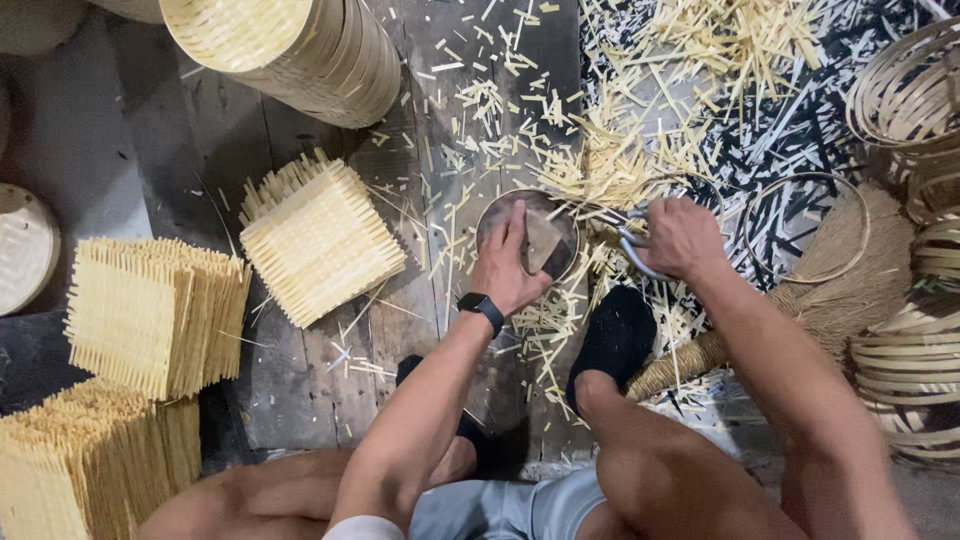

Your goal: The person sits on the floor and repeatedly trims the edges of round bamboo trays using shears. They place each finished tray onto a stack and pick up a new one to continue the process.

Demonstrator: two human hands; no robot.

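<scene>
Pale offcut slivers (610, 150) litter the grey plank floor (300, 390), and square woven bamboo mats (318, 240) lie stacked at the left, so I judge many trims done and many left. Open room is scant: round bamboo hoops (905, 90) crowd the right. The left hand (505, 268) presses flat on the round dark woven disc (545, 235) at centre, and the right hand (682, 238) is closed around grey metal shears (632, 250) at its rim.
</scene>
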